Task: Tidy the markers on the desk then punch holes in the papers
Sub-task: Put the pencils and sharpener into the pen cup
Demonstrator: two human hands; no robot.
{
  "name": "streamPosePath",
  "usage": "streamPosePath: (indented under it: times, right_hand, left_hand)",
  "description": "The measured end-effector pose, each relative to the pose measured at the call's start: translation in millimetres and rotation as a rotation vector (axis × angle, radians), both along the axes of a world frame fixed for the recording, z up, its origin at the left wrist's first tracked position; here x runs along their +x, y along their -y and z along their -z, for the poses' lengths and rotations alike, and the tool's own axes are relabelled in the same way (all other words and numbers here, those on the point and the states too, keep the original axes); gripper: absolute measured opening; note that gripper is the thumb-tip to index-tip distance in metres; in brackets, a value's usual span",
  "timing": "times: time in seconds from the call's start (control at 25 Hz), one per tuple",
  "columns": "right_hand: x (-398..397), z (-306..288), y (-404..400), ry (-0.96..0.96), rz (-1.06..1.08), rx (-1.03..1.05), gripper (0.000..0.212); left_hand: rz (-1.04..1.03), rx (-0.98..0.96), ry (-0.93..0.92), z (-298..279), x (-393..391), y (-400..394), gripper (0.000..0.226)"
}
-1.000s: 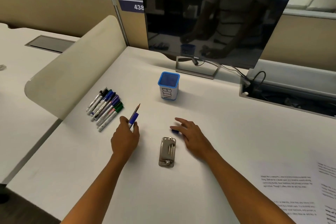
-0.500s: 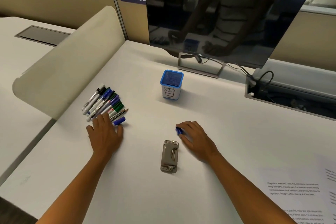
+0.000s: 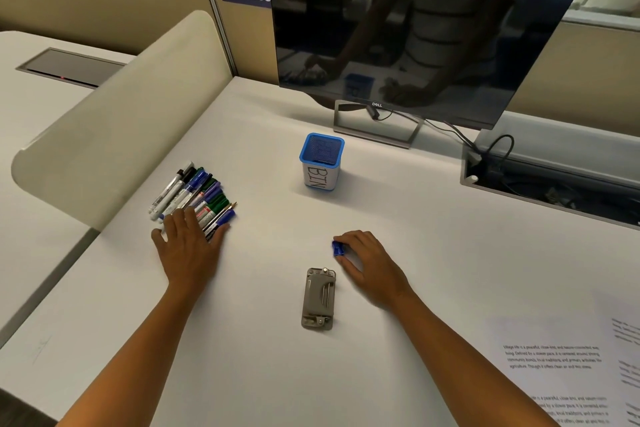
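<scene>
A row of several markers [image 3: 194, 192] with black, blue, purple and green caps lies side by side at the left of the white desk [image 3: 263, 374]. My left hand [image 3: 188, 246] rests flat with fingers spread on the near ends of the markers. My right hand [image 3: 369, 265] is curled over a small blue object [image 3: 337, 248] on the desk, which looks like a cap. A grey metal hole punch [image 3: 318, 298] lies between my forearms. Printed papers [image 3: 568, 378] lie at the near right.
A blue-rimmed mesh cup labelled BIN [image 3: 321, 162] stands mid-desk in front of a dark monitor [image 3: 433, 24] on a metal stand. A curved beige divider [image 3: 114, 128] borders the left side. A cable tray [image 3: 554, 180] with wires opens at the back right.
My left hand carried a blue-capped marker left and set it down at the right end of the row, then flattened on the markers. My right hand closed over the small blue object.
</scene>
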State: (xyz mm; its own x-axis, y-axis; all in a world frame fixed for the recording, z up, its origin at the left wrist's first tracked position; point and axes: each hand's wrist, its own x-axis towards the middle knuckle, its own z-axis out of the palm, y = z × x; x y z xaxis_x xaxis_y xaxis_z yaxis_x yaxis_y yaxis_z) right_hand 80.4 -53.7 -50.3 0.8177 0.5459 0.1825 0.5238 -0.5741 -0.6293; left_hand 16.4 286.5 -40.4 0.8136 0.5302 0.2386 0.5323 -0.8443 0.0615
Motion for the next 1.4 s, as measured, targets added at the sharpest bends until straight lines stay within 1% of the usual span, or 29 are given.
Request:
streamPosePath:
  times: [0.2, 0.44, 0.6, 0.72, 0.92, 1.4]
  right_hand:
    - [-0.4, -0.5, 0.1, -0.002, 0.003, 0.001, 0.026]
    - [-1.2, -1.6, 0.0, 0.004, 0.007, 0.015, 0.027]
    - [-1.1, -3.0, 0.3, 0.0, 0.009, 0.023, 0.027]
    - [-1.9, -3.5, 0.3, -0.003, 0.014, 0.03, 0.027]
    - [-2.1, -3.1, 0.5, 0.0, 0.019, 0.032, 0.027]
    - [-1.2, -1.8, -0.1, -0.002, 0.025, 0.03, 0.027]
  left_hand:
    - [0.025, 0.017, 0.008, -3.4, 2.4, 0.2, 0.062]
    - [0.056, 0.043, -0.006, -1.1, -1.9, -0.1, 0.071]
    - [0.057, 0.044, -0.022, -2.4, -1.6, 1.0, 0.071]
    - [0.061, 0.048, -0.024, -3.9, -2.7, 1.8, 0.068]
    - [0.081, 0.026, 0.023, -2.5, -8.4, 2.8, 0.056]
    - [0.048, -0.002, 0.038, -3.6, -9.0, 3.2, 0.056]
